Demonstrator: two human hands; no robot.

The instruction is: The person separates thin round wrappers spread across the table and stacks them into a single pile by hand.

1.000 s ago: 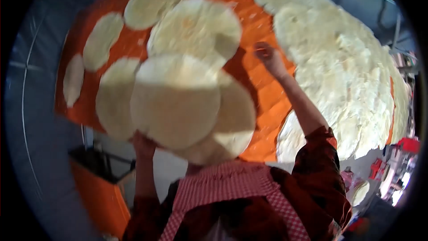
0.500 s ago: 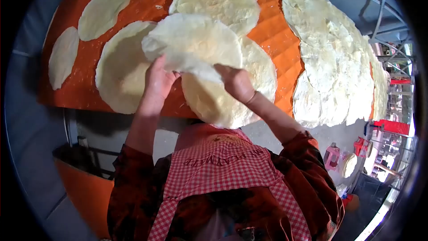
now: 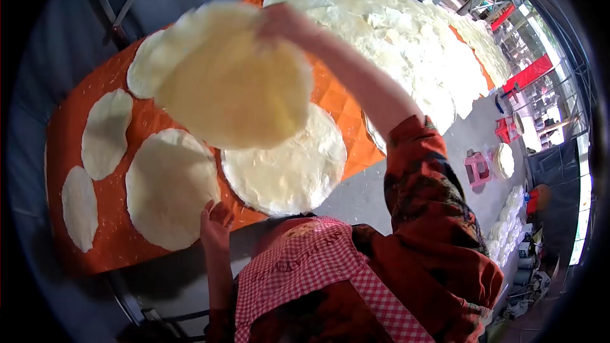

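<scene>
**Raised sheet (image 3: 232, 89) held in right hand (image 3: 278, 24) over bench (image 3: 113, 216)**

From where I stand, the raised sheet is thin, pale yellow and roughly round. It occupies the upper centre of the frame, tilted and blurred, in front of parts of 2 other sheets. Contact with those sheets cannot be confirmed.

Right hand: clamped on the upper right margin of the raised sheet. Blur hides the finger positions. The arm extends from a dark red patterned sleeve (image 3: 432, 181) at the right of centre.

Left hand (image 3: 216, 217): low, left of centre, at the near edge of the bench, fingers bent. It is just beside the large round sheet (image 3: 170, 190) at lower left. I cannot tell whether it grips that sheet's margin.

Bench: orange surface. A second round sheet (image 3: 289, 174) lies flat at centre, below the raised sheet. 2 narrower sheets (image 3: 106, 133) lie at far left. A broad overlapping layer of sheets (image 3: 406, 51) covers the upper right part.

Floor: 1 pink stool (image 3: 476, 169) stands at the right of the frame.
</scene>
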